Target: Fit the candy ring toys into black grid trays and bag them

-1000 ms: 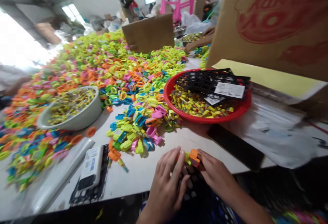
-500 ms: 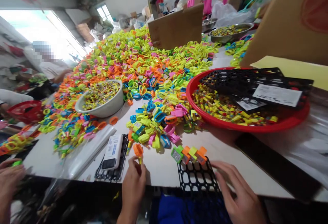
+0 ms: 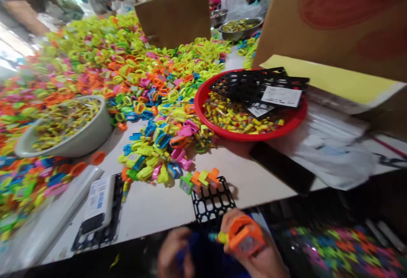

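Observation:
My right hand (image 3: 267,257) is closed around an orange plastic toy watch (image 3: 246,236) near the table's front edge. A small yellow tube with a bluish-green end (image 3: 219,237) sticks out beside it, toward the left. My left hand (image 3: 176,250), smeared by motion, is just left of that tube and below the table edge; its fingers cannot be read. Beyond both hands, a black plastic grid (image 3: 211,204) lies over the table edge, with green, orange and yellow toy watches (image 3: 200,179) in a row along its far end.
Loose toy watches (image 3: 155,153) are heaped behind the grid. A red basin (image 3: 203,119) holds small yellow tubes and black grids. A white bowl (image 3: 89,132) stands left. A dark phone (image 3: 281,168) lies right; a white device (image 3: 99,204) rests on another grid. Watches also fill the area lower right.
The orange watch has passed from my left hand to my right. My right hand has left the grid's side and come nearer. The view has turned right.

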The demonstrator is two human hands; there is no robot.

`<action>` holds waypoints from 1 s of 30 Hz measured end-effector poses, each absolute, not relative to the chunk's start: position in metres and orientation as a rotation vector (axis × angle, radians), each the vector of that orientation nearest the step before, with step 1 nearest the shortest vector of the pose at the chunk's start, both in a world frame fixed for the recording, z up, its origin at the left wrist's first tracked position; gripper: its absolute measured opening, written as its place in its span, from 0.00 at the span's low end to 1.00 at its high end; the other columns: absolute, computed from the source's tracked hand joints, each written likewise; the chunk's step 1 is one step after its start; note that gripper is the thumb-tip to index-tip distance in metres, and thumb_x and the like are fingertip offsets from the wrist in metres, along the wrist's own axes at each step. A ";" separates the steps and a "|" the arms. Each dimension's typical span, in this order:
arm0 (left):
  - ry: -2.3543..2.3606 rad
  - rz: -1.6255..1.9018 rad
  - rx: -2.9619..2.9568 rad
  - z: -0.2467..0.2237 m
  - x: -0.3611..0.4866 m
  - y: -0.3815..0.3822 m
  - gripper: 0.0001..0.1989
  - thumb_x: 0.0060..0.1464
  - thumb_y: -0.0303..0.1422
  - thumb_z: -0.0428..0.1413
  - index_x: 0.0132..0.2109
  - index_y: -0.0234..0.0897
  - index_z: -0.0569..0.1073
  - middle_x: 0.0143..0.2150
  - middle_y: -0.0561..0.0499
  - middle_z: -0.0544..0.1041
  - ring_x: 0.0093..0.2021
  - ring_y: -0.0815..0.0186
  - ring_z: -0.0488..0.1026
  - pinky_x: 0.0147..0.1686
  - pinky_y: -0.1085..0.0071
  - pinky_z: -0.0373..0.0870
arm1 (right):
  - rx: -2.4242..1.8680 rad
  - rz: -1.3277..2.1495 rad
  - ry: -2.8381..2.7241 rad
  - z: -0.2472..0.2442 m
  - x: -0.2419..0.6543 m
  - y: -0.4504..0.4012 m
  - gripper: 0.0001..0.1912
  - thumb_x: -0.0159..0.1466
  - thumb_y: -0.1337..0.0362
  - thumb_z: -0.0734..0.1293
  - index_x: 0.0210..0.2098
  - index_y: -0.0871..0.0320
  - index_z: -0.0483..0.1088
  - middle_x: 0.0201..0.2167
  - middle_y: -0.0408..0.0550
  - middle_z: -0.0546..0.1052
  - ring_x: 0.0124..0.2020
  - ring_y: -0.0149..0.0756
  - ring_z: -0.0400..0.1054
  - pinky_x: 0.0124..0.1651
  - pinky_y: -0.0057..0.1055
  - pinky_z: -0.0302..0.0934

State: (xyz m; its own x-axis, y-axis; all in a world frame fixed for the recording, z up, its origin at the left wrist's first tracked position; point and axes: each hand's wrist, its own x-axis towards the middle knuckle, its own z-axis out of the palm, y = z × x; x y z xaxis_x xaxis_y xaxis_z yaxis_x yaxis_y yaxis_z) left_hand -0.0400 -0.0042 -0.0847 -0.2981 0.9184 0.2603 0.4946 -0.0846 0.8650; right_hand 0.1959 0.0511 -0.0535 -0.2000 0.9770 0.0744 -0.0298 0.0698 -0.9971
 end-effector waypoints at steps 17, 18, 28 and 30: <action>2.769 0.274 1.752 -0.042 -0.179 0.104 0.42 0.69 0.55 0.33 0.58 0.26 0.77 0.51 0.30 0.81 0.53 0.39 0.76 0.52 0.49 0.73 | -1.523 0.765 -1.800 -0.055 0.212 0.143 0.14 0.67 0.68 0.65 0.49 0.56 0.79 0.46 0.55 0.86 0.49 0.49 0.83 0.54 0.39 0.77; 2.739 0.348 1.645 -0.041 -0.181 0.103 0.40 0.68 0.57 0.37 0.58 0.29 0.78 0.50 0.32 0.82 0.51 0.41 0.77 0.49 0.50 0.73 | -1.486 0.699 -1.862 -0.056 0.212 0.141 0.16 0.67 0.71 0.63 0.51 0.57 0.78 0.48 0.56 0.85 0.50 0.48 0.83 0.55 0.39 0.77; 2.195 1.443 0.596 -0.037 -0.109 0.067 0.54 0.39 0.64 0.71 0.69 0.42 0.75 0.53 0.47 0.84 0.55 0.49 0.81 0.54 0.59 0.78 | -1.457 0.575 -2.145 -0.053 0.210 0.152 0.24 0.62 0.79 0.60 0.54 0.61 0.75 0.47 0.58 0.84 0.47 0.48 0.83 0.52 0.41 0.80; 2.117 1.602 0.556 -0.034 -0.082 0.062 0.50 0.43 0.60 0.73 0.69 0.44 0.73 0.53 0.49 0.84 0.53 0.54 0.82 0.57 0.62 0.78 | -1.462 0.638 -2.110 -0.055 0.211 0.152 0.22 0.65 0.76 0.61 0.54 0.59 0.75 0.49 0.58 0.84 0.50 0.49 0.82 0.55 0.42 0.79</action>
State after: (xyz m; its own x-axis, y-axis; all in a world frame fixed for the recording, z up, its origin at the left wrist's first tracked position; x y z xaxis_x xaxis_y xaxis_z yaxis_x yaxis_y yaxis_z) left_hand -0.0819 0.0624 -0.0338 -0.8292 0.5512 -0.0931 0.0602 0.2537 0.9654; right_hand 0.2110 0.1523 -0.0546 -0.3052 0.9434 0.1299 0.7135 0.3169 -0.6249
